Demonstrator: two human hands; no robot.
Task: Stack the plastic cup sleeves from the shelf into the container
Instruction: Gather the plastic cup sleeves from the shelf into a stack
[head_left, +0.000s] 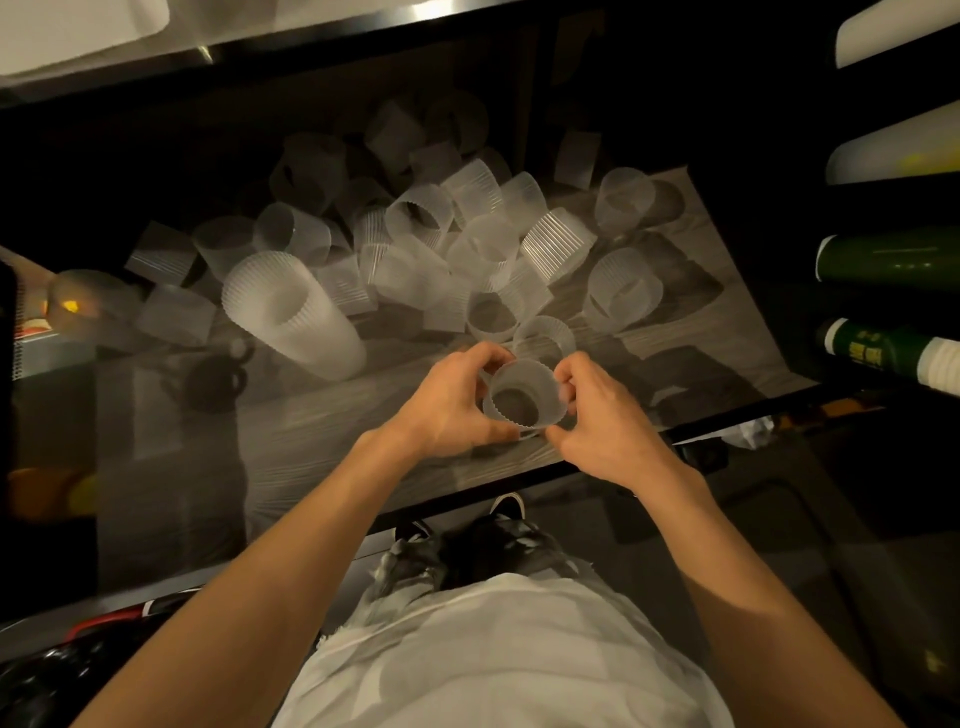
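Note:
A translucent ribbed cup sleeve (524, 395) is held between both hands just above the shelf's front part. My left hand (451, 405) curls round its left side, and my right hand (602, 415) pinches its right side. Behind them a loose pile of several cup sleeves (467, 249) lies scattered over the shelf (311, 431). A long nested stack of sleeves (296, 317) lies on its side left of the hands. No container is plainly in view.
Dark green bottles (883, 260) and white rolls (893, 150) lie on racks at the right. The shelf's black front edge (519, 488) runs below my hands. A dim box with a yellow glow (67, 306) sits at the far left. My shoes show under the shelf.

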